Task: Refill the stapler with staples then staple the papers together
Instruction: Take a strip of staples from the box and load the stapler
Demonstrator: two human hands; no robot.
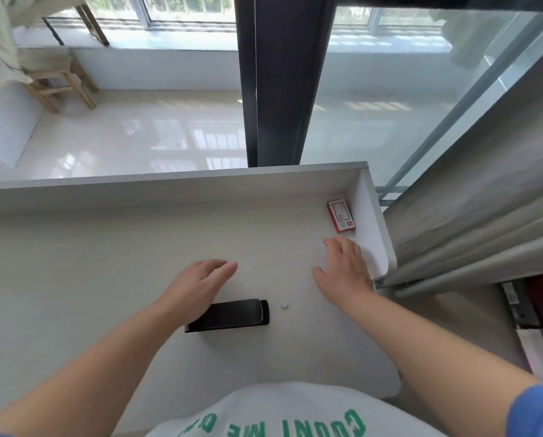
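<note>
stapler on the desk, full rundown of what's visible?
The stapler is black, glossy on top, plastic by the look, with a rounded top arm over a flat base. It looks closed and lies flat on the white desk, long axis left to right. The left hand hovers over its left end; contact cannot be told. A small pale bit lies just to its right, apart.

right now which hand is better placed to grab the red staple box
Right hand: open, just short of the red staple box. Left hand hovers by the stapler, farther away.
</note>
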